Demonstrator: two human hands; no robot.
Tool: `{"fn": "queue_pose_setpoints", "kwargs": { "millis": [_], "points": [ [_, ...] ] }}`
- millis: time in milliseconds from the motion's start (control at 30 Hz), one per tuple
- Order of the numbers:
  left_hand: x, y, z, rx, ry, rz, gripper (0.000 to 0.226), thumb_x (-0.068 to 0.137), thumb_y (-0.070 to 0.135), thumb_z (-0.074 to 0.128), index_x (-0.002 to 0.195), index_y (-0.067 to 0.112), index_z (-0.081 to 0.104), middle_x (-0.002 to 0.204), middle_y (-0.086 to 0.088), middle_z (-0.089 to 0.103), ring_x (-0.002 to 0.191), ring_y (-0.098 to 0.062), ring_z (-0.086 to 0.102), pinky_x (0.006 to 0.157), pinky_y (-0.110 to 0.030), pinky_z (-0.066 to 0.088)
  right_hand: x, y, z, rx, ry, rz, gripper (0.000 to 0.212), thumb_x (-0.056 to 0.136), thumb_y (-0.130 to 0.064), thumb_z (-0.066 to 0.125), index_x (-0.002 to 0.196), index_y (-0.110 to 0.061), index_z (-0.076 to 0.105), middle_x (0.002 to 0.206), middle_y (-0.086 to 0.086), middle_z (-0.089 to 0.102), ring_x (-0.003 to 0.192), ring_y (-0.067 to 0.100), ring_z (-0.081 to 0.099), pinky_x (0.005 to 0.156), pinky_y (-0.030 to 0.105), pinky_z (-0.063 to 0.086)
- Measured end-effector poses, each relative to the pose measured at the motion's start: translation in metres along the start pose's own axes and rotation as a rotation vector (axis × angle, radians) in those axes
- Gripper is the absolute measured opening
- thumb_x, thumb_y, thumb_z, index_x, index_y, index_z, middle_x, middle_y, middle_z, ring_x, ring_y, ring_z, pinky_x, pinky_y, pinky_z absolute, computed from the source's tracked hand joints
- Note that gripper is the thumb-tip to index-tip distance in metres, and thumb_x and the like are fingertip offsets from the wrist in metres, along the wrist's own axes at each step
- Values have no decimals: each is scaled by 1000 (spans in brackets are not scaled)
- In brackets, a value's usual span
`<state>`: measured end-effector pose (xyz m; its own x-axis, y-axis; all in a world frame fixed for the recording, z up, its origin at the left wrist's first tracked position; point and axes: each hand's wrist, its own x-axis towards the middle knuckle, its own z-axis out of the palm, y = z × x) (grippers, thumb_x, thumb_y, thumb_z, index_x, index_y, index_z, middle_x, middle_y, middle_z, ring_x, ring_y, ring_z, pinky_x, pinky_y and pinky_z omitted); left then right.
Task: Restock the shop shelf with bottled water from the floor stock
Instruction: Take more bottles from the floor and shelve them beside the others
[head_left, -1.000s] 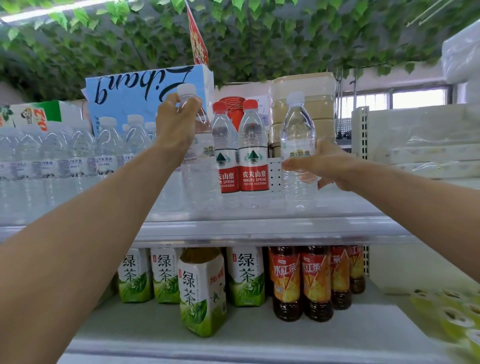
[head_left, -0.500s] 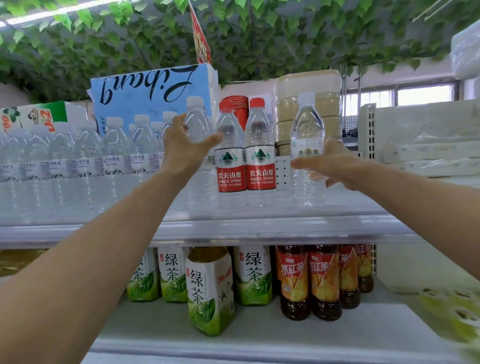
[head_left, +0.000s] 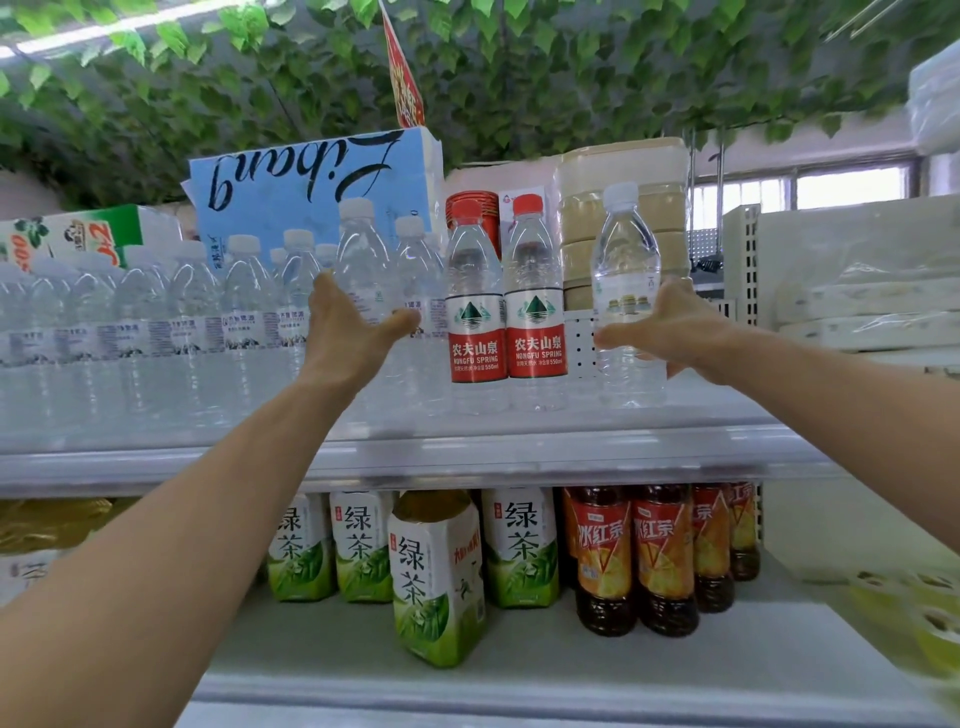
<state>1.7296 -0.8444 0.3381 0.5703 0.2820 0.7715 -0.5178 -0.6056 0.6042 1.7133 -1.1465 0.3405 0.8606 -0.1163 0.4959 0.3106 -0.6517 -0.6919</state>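
Note:
On the upper shelf (head_left: 519, 453) stands a white-capped water bottle (head_left: 361, 254) beside a long row of the same bottles (head_left: 156, 317) to its left. My left hand (head_left: 353, 332) hovers just in front of that bottle, fingers straight and thumb spread, holding nothing. Further right, my right hand (head_left: 675, 332) grips a clear white-capped water bottle (head_left: 626, 260) around its middle; the bottle is upright with its base on or just above the shelf. Two red-capped, red-labelled water bottles (head_left: 506, 312) stand between my hands.
Behind the bottles are a blue carton (head_left: 311, 182) and stacked beige tubs (head_left: 623, 171). A white perforated divider (head_left: 740, 260) and wrapped white packs (head_left: 857, 301) bound the right side. The lower shelf holds green tea bottles (head_left: 436, 577) and dark red-labelled tea bottles (head_left: 660, 556).
My left hand has let go of the white-capped bottle, opened and drawn back a little. My right hand has kept its grip on the clear bottle, which stands lower on the shelf.

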Motion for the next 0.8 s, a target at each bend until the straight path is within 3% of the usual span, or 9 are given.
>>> {"fn": "queue_pose_setpoints", "kwargs": {
  "millis": [100, 200, 300, 467, 633, 800],
  "points": [
    [-1, -1, -3, -6, 0, -19, 87, 70, 42, 86, 133, 12, 35, 131, -9, 49, 119, -28, 50, 104, -47, 42, -2, -1, 1, 4, 14, -32, 43, 75, -26, 83, 82, -12, 42, 105, 23, 61, 95, 35, 64, 81, 50, 58],
    [-7, 2, 2, 4, -31, -6, 97, 68, 46, 86, 139, 10, 31, 136, -10, 47, 124, -28, 48, 107, -49, 40, -2, -1, 1, 12, 33, -36, 43, 75, -22, 83, 80, -16, 41, 103, 22, 62, 87, 31, 63, 80, 50, 56],
    [-11, 3, 5, 13, -24, -7, 93, 69, 42, 86, 137, 10, 33, 132, -10, 48, 121, -28, 49, 107, -48, 42, 0, 1, -1, 29, 42, -30, 38, 76, -20, 81, 81, -17, 43, 98, 18, 62, 84, 30, 61, 79, 50, 56],
    [-18, -6, 5, 30, -39, -28, 102, 64, 52, 85, 141, 13, 31, 133, -7, 46, 121, -28, 49, 105, -50, 43, 4, 5, 0, -5, 53, -22, 52, 74, -25, 83, 103, -8, 44, 98, 14, 61, 89, 32, 64, 72, 46, 58],
    [-27, -7, 9, 57, -24, -23, 109, 70, 51, 83, 151, 14, 20, 148, -7, 34, 137, -27, 35, 112, -52, 35, 4, 5, 0, -8, 38, -31, 38, 78, -23, 80, 82, -17, 42, 95, 12, 60, 86, 28, 60, 76, 48, 56],
    [-28, -9, 9, 83, -45, -37, 109, 72, 51, 81, 152, 16, 16, 153, -6, 31, 142, -27, 31, 112, -56, 33, 14, 11, -1, -44, 3, 5, 58, 77, -31, 80, 120, -8, 49, 107, 9, 58, 98, 29, 59, 64, 38, 56]
  ]
}}
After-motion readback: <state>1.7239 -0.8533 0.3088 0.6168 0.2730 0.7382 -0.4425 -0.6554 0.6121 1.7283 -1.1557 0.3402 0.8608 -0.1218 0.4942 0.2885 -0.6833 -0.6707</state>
